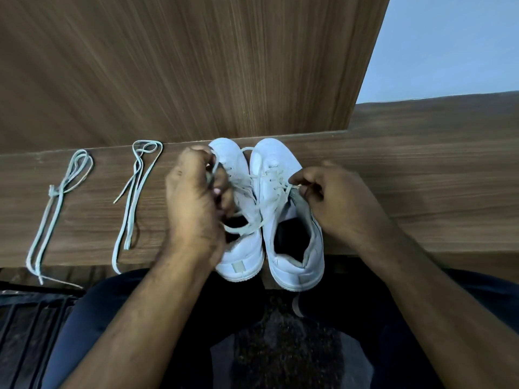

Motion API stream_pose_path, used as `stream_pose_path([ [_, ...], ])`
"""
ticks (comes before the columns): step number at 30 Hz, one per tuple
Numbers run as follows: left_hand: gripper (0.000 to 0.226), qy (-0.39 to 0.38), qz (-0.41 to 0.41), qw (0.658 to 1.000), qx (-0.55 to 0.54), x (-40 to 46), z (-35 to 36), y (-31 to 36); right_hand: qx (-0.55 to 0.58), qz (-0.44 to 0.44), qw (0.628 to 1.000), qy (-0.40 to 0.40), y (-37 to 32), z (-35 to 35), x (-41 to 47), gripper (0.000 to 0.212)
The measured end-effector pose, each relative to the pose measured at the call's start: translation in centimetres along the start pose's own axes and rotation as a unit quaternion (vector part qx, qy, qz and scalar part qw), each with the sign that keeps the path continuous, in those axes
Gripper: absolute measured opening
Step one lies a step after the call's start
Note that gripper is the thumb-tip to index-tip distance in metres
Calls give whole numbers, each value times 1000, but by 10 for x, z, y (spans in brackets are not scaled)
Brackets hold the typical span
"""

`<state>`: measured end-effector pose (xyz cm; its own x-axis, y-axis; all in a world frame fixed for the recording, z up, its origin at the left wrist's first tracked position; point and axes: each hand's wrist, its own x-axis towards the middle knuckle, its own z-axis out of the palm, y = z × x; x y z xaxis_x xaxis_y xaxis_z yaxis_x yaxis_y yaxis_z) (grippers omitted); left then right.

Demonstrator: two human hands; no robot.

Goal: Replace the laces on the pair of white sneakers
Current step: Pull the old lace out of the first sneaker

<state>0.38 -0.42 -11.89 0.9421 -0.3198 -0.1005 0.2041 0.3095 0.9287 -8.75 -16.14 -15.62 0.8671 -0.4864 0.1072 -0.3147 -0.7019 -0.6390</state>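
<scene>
Sneakers [269,217], smooth white, side by side on grained wood shelf [421,178]. Left hand [196,197] grips flat lace [247,224]; right hand [331,197] pinches its other end. Two loose laces [134,192] left.

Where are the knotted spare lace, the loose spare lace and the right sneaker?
knotted lace [57,191], head view, on its knot.
loose lace [134,186], head view, on its doubled middle strands.
right sneaker [271,153], head view, on its toe cap.
</scene>
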Motion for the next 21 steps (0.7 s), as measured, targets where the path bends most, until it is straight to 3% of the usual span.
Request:
stream_pose_path([
  [2,17,31,141,969,200,11,-15,-2,0,-20,1000,-13,-2,0,0,35],
  [3,8,33,200,920,335,15,-21,-5,-3,-37,999,-24,-3,2,-1,42],
  [5,28,2,241,824,513,17,-26,-13,-25,-69,996,-43,-6,5,-1,49],
  [7,43,-54,231,795,559,8,-19,-18,-74,-88,992,-42,-8,7,-2,44],
  [11,32,-136,281,677,666,-6,-5,-33,-166,-94,981,-45,-13,8,-4,35],
  [12,28,-138,278,669,675,-5,-5,-36,-174,-96,979,-33,-14,9,-3,31],
  [16,25,-115,241,697,666,-4,-5,-34,-184,-121,975,-2,-13,13,3,12],
  [19,27,-88,212,710,666,-2,-7,-34,-104,-109,988,30,-7,13,6,10],
  [21,22,-74,195,718,664,-3,-5,-35,-38,-54,996,60,-4,13,8,8],
])
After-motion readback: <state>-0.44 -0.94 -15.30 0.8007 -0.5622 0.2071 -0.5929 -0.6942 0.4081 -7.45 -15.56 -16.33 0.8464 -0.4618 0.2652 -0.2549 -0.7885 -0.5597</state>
